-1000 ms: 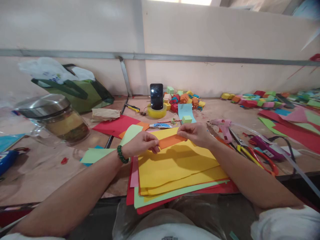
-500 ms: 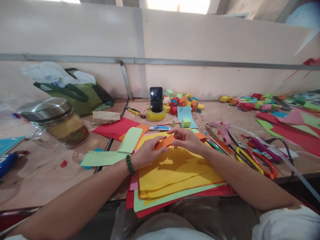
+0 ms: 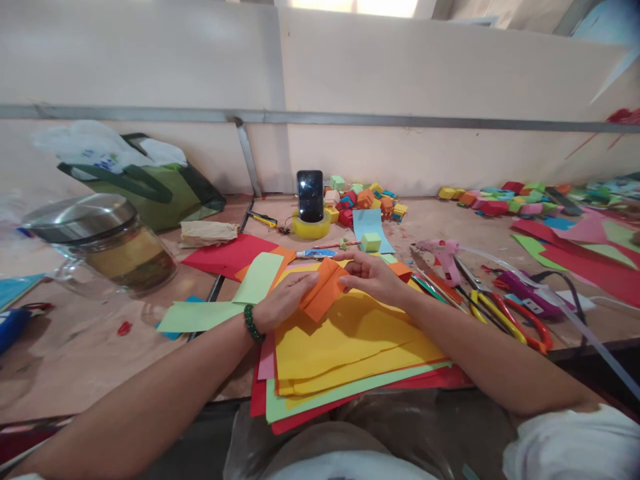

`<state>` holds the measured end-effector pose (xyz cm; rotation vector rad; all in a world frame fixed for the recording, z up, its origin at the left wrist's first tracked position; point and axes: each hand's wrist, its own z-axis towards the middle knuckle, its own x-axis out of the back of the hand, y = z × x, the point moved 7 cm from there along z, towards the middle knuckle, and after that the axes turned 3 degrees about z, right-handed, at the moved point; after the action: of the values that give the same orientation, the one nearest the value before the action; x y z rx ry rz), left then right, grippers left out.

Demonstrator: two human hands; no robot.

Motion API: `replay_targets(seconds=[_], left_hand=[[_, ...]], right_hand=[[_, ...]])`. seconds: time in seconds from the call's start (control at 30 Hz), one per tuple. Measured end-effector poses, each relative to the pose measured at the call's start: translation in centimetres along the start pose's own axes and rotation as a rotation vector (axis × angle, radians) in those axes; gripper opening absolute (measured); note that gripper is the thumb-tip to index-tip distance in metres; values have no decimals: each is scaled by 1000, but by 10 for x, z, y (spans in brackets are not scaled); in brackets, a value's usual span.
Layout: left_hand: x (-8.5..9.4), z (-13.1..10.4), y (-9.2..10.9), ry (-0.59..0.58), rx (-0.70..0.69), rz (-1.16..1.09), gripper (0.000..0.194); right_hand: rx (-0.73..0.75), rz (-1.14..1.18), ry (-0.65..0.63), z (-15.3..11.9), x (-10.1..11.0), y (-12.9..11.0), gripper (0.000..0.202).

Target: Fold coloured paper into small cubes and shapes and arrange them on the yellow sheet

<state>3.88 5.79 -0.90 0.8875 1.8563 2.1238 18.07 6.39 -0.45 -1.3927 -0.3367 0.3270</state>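
A small folded orange paper [image 3: 323,291] is held between my two hands, above a stack of yellow sheets [image 3: 350,340]. My left hand [image 3: 286,301], with a green bead bracelet at the wrist, grips its left edge. The fingers of my right hand [image 3: 370,277] pinch its upper right edge. Creases show across the paper's face. Green and red sheets stick out below the yellow ones. A light green paper cube [image 3: 371,242] sits just beyond my right hand, on a light blue strip.
A phone [image 3: 310,195] stands on a yellow tape roll, beside a heap of coloured paper cubes [image 3: 367,200]. At left are a glass jar [image 3: 117,257] and green bag [image 3: 165,193]. At right lie a pink glue gun [image 3: 443,257], scissors and pliers.
The orange paper has turned so more of its face shows, and it reaches lower between my hands. My left hand has shifted slightly left. The whole view has moved a little.
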Motion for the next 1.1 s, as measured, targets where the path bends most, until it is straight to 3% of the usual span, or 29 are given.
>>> replay_targets(seconds=[0.2,0.4,0.63,0.93,1.1], left_hand=[[-2,-2,2,5,11,81,41],[-15,-3,2,-135,96,27,36],[-9,-3,0,-21,133,72,35],[-8,-2,5,11,62,141,38],[-8,-4,9,12,97,95,36]], right_hand=[[-98,7,21,3,2,12,39],[-78,-52,29,4,-1,13,35],[-37,-90,77,1,0,8,42],[34,-116,38,-2,-9,1,35],[37,-59,49,-2,-9,5,40]])
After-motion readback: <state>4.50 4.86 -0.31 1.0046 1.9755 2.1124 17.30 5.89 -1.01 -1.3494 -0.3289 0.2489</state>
